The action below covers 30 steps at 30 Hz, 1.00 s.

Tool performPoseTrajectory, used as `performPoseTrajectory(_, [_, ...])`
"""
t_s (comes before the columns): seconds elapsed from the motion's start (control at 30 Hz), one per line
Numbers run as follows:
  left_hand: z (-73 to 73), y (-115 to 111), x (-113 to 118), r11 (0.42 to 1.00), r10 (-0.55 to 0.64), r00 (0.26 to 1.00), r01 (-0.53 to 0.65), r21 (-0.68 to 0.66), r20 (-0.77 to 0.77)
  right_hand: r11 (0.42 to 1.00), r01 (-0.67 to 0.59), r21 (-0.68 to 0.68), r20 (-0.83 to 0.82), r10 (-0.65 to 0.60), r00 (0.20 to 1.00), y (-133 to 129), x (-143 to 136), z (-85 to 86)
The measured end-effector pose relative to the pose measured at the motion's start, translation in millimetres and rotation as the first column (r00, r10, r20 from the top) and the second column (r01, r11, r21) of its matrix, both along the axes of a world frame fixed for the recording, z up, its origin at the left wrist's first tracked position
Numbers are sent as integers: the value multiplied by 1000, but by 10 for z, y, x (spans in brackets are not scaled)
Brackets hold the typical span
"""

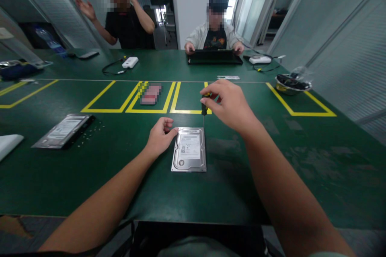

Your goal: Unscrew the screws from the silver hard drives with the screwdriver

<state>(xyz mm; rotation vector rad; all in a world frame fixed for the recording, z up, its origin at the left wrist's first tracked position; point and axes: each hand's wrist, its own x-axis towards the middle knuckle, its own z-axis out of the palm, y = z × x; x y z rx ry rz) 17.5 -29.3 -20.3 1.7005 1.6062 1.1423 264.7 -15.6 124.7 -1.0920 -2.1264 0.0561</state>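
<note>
A silver hard drive [189, 150] with a white label lies flat in front of me on the green table. At its upper left corner, my left hand [161, 136] has its fingers curled and the thumb pressed to the drive's edge. My right hand [226, 100] pinches the handle of a screwdriver [204, 108], black with yellow and red showing. The screwdriver stands upright, its thin shaft reaching down to the drive's upper right corner. The exact contact of the tip is too small to make out.
Another hard drive [64, 130] lies at the left, with small screws [87, 134] scattered beside it. Yellow tape rectangles mark the green table [120, 192]. A bowl [292, 84] with dark contents stands at the right. Across the table, one person [214, 36] holds a black tray [214, 58]; another person [129, 28] raises both hands.
</note>
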Motion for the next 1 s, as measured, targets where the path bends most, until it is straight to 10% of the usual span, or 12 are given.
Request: performPoseTrajectory(1.0, [52,-16,-11,1000,-13,1000,13,-11,-17,1000,23,7,-15,-23,1000,4,5,-8])
